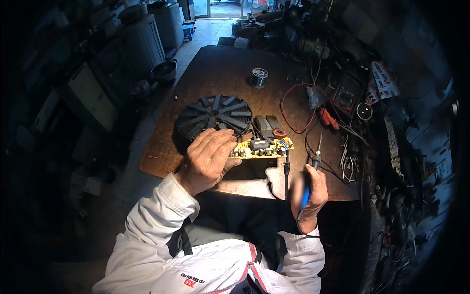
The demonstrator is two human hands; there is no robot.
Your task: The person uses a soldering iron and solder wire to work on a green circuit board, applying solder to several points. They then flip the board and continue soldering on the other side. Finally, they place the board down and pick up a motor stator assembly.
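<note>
My left hand grips the left end of a yellow circuit board, fingers over its top and thumb along the near edge. On the board stand several small capacitors, a dark block, a ribbed heat sink and a copper-wound ring coil. A round black induction coil with spoke-like bars lies just beyond, behind my fingers. My right hand is closed round a soldering iron with a blue handle, its tip pointing up and away, right of the board and apart from it.
A solder spool stands farther back on the wooden table. Right of the iron lie red test leads, a multimeter, loose wires and a round ring-shaped item. Dark clutter lines the right side. A bowl-like pan sits beyond the table's left edge.
</note>
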